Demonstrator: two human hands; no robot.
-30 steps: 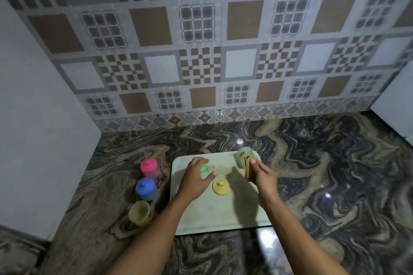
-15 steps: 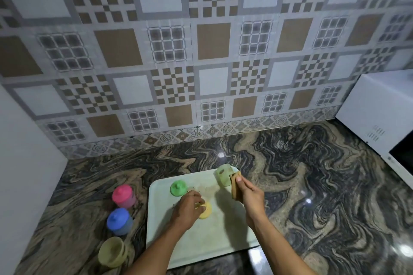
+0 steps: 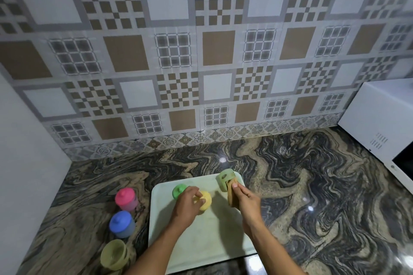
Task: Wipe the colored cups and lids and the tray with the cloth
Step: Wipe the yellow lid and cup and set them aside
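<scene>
The left hand (image 3: pixel 187 202) grips the yellow lid (image 3: pixel 206 201) with curled fingers over the tray (image 3: pixel 201 243), probably to bring it to the folded cloth (image 3: pixel 230 194). The right hand (image 3: pixel 244 198) clasps this cloth upright just right of that grip, before the green cup (image 3: pixel 224 177). One second ago the left hand covered the green lid (image 3: pixel 178 190); now this lid lies free just left of the grip

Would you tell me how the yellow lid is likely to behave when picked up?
Probably light: the left hand holds the yellow lid with its fingers alone. It looks like moulded plastic, so likely stiff, not fragile. Being round, it may roll if dropped on edge onto the tray.
</scene>
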